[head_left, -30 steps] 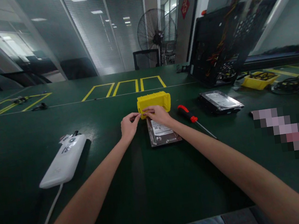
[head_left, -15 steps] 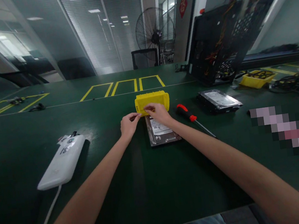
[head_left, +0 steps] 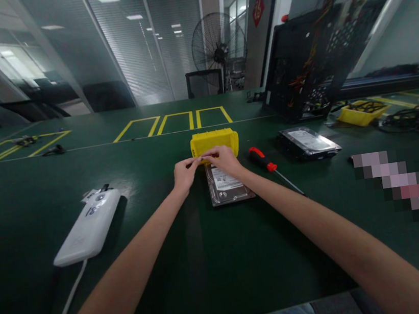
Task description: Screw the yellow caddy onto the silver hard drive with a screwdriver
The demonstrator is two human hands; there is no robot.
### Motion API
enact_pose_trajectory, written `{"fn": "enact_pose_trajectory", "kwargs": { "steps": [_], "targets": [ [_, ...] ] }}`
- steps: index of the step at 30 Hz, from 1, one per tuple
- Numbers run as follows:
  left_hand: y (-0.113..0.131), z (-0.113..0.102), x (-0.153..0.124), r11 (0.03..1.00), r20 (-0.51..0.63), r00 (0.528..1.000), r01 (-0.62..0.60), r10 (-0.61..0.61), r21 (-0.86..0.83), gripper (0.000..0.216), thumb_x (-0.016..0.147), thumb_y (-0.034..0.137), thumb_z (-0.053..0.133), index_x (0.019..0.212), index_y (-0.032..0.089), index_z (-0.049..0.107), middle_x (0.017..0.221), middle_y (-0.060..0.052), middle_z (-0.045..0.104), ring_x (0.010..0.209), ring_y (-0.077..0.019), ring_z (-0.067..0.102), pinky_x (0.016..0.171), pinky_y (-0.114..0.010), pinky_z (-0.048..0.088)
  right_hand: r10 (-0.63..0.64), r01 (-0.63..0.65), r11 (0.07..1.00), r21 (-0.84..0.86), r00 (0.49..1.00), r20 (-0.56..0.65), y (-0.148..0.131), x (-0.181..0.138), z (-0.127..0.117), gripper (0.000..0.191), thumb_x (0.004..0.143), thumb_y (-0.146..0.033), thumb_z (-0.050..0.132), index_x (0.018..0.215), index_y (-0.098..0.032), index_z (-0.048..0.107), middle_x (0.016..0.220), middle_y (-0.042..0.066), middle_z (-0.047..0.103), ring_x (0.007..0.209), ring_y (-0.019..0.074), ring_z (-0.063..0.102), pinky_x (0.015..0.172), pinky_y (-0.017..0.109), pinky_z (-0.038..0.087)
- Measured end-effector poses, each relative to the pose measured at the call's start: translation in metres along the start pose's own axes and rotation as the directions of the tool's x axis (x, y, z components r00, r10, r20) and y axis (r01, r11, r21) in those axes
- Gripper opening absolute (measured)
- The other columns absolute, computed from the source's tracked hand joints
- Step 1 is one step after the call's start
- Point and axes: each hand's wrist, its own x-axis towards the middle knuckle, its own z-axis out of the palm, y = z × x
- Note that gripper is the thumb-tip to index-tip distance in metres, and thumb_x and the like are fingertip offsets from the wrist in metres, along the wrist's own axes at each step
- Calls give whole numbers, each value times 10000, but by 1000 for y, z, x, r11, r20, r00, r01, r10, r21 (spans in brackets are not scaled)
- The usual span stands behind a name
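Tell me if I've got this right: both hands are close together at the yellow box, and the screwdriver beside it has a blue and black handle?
Almost! The handle of the screwdriver is red and black, not blue and black, as the head view shows. The left hand and right hand are close together at the yellow box.

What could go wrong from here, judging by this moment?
1. Anything small between the fingertips of the left hand and right hand, too hidden to tell, could drop onto the hard drive.
2. Either hand might nudge the yellow bin.
3. The right forearm might knock the nearby screwdriver.
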Motion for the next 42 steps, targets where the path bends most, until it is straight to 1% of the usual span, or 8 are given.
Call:
{"fn": "enact_pose_trajectory", "kwargs": {
  "steps": [10,15,19,26,30,36,39,42],
  "targets": [
    [8,0,-3,998,114,993,38,-33,-42,279,849,334,563,1007,154,705,1070,-77,695,1028,-228,612,903,-347,451,-24,25,999,-35,1000,7,-5,-4,-2,221,849,-192,566,1016,-128,695,988,88,649,879,146,591,802,315,490],
    [18,3,-5,997,111,992,61,-55,-43,235,852,287,554,932,143,722,957,-59,719,947,-221,627,852,-345,467,-63,63,998,10,997,-54,-4,-4,-1,198,838,-169,575,973,-111,706,939,87,655,841,137,593,773,288,490],
    [11,3,-2,999,85,996,11,-8,-38,265,822,329,578,900,127,731,890,-64,727,878,-223,640,811,-335,473,-60,62,998,24,996,-70,0,-2,1,167,817,-165,600,919,-119,724,902,78,675,810,132,604,761,285,482],
    [-4,-9,3,964,50,988,-153,146,217,257,793,355,620,880,144,739,914,-91,727,877,-224,652,804,-322,472,12,-15,999,-50,998,-54,7,1,2,158,795,-245,631,865,-156,741,861,69,695,743,139,586,687,286,464],
    [-2,-16,1,947,51,990,-138,128,291,243,814,334,603,914,154,732,956,-83,722,918,-229,647,829,-332,476,-6,4,997,-78,1000,-22,3,-4,1,170,804,-284,627,855,-167,739,884,66,686,771,149,600,698,294,476],
    [2,-13,-2,916,172,981,-146,86,374,201,834,253,572,925,165,729,1012,-84,711,953,-232,642,862,-345,473,-72,78,967,-242,997,36,-4,-12,0,168,824,-270,607,912,-194,728,966,66,669,916,192,595,792,342,487],
    [1,-19,0,895,218,967,-208,129,394,190,824,276,586,917,195,731,1016,-65,709,962,-222,639,875,-348,472,-22,23,971,-238,1000,7,-2,-11,1,187,843,-225,571,945,-170,718,983,73,681,931,195,606,806,337,497],
    [-2,-34,5,881,341,929,-277,144,384,184,798,314,615,910,232,736,1013,-42,712,969,-223,640,886,-355,469,40,-42,975,-219,999,-14,0,-10,2,219,855,-214,542,983,-140,704,993,82,693,904,191,628,793,324,510]
  ]
}}
